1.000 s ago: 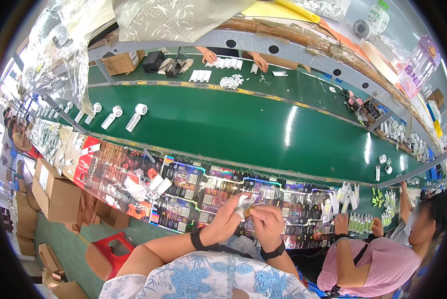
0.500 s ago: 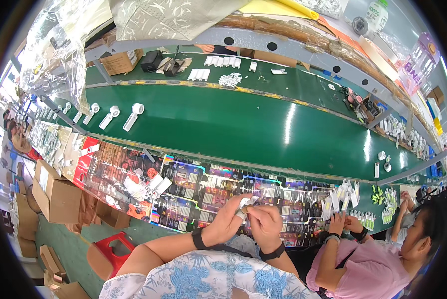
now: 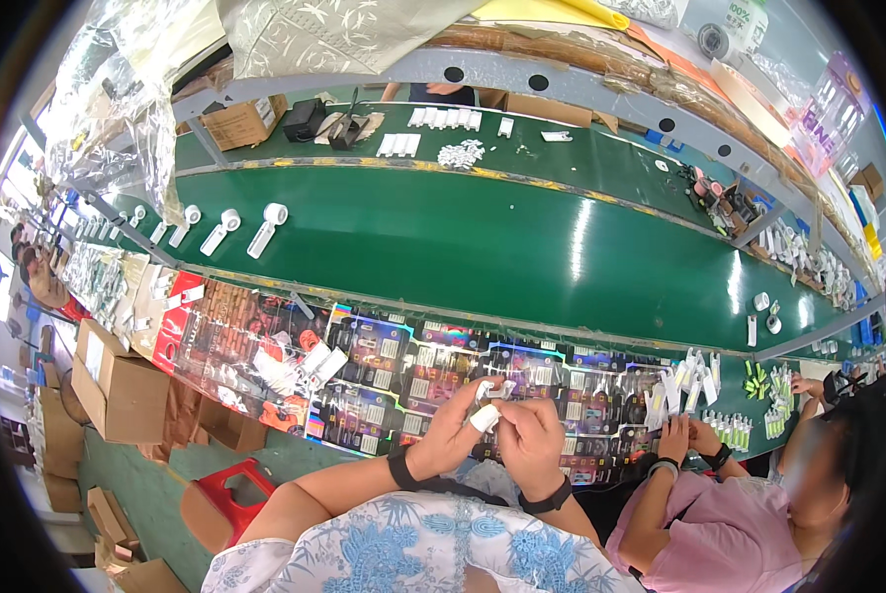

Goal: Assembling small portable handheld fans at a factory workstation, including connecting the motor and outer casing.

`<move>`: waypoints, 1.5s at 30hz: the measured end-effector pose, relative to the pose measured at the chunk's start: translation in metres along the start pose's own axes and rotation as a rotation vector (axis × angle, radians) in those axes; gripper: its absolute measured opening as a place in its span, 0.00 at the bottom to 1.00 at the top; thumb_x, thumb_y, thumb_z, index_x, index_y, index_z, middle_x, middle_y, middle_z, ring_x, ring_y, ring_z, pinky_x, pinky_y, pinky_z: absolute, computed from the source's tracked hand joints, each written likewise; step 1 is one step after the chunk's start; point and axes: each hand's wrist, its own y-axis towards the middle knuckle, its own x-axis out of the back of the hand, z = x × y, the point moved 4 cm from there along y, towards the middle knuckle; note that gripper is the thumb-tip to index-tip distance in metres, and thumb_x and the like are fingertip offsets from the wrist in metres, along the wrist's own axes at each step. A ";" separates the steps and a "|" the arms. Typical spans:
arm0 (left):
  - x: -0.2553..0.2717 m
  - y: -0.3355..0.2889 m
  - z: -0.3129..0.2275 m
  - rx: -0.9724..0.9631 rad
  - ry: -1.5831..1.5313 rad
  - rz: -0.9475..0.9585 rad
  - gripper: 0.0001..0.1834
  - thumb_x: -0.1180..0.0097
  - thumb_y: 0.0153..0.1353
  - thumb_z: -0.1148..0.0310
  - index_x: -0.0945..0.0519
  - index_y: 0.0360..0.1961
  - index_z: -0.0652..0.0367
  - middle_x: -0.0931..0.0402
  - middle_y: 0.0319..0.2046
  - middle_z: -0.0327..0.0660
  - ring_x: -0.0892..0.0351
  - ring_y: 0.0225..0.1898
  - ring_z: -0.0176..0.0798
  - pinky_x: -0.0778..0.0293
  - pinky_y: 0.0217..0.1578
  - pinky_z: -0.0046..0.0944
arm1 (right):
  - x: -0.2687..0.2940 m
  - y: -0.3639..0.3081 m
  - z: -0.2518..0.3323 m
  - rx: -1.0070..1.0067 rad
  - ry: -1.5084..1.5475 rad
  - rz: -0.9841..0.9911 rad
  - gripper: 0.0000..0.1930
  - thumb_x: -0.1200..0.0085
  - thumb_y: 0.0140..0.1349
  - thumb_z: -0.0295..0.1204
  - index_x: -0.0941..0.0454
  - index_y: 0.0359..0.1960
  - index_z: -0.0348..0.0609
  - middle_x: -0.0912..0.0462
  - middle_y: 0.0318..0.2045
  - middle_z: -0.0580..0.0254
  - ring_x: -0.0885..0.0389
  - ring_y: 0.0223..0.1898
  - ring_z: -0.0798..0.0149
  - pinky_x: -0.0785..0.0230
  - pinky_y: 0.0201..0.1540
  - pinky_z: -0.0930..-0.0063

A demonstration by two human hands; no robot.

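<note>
Holding white piece (image 3: 484,392), cardboard box (image 3: 132,400), contents hidden

I count the nearest worker's two bare hands (image 3: 532,442), two black bands (image 3: 401,468) on those wrists, one red plastic stool (image 3: 251,515) nearby.

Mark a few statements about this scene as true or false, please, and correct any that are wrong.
1. The left hand holds a small white piece. True.
2. White round-headed devices are on the green surface. True.
3. The right hand rests on the green surface. False: it is raised beside the left hand.
4. A black band is on each wrist. True.
5. The red stool is on the person's right. False: the red stool is on the left.
</note>
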 end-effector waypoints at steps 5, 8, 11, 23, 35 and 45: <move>0.000 -0.001 0.002 0.018 -0.012 -0.007 0.21 0.58 0.65 0.67 0.38 0.56 0.66 0.32 0.50 0.46 0.31 0.50 0.37 0.35 0.50 0.35 | -0.001 0.000 0.001 -0.015 0.012 -0.006 0.11 0.41 0.45 0.17 0.20 0.33 0.43 0.26 0.27 0.61 0.24 0.24 0.63 0.32 0.24 0.74; -0.001 -0.002 0.006 0.016 -0.002 -0.013 0.21 0.58 0.64 0.69 0.37 0.57 0.65 0.31 0.51 0.47 0.29 0.49 0.37 0.33 0.48 0.34 | -0.001 0.000 0.001 -0.022 0.009 -0.015 0.11 0.41 0.46 0.18 0.20 0.32 0.43 0.26 0.27 0.62 0.24 0.23 0.63 0.32 0.23 0.74; -0.001 -0.002 0.008 0.000 0.023 -0.022 0.20 0.58 0.64 0.69 0.37 0.56 0.65 0.31 0.51 0.47 0.29 0.49 0.37 0.32 0.48 0.34 | -0.002 -0.001 0.000 -0.031 0.004 -0.024 0.10 0.41 0.46 0.18 0.21 0.31 0.43 0.26 0.26 0.62 0.24 0.23 0.63 0.32 0.23 0.74; 0.001 -0.001 0.002 -0.007 0.147 -0.102 0.17 0.57 0.63 0.71 0.31 0.52 0.66 0.25 0.43 0.47 0.25 0.44 0.38 0.31 0.45 0.34 | -0.004 0.002 0.004 -0.003 -0.078 -0.011 0.14 0.42 0.47 0.17 0.26 0.36 0.44 0.27 0.26 0.59 0.26 0.21 0.61 0.34 0.20 0.72; 0.007 -0.004 0.000 -0.043 0.110 -0.117 0.21 0.53 0.62 0.70 0.33 0.56 0.65 0.23 0.41 0.44 0.25 0.41 0.32 0.30 0.42 0.30 | -0.002 0.000 0.008 -0.004 -0.061 0.008 0.10 0.41 0.46 0.19 0.22 0.32 0.44 0.27 0.27 0.61 0.25 0.22 0.61 0.33 0.22 0.71; 0.008 0.002 0.005 0.066 0.022 -0.099 0.20 0.55 0.63 0.69 0.32 0.56 0.63 0.24 0.41 0.43 0.26 0.44 0.33 0.31 0.45 0.31 | -0.006 0.005 0.017 -0.026 -0.192 0.009 0.09 0.42 0.48 0.20 0.23 0.32 0.45 0.29 0.26 0.60 0.26 0.23 0.59 0.33 0.23 0.69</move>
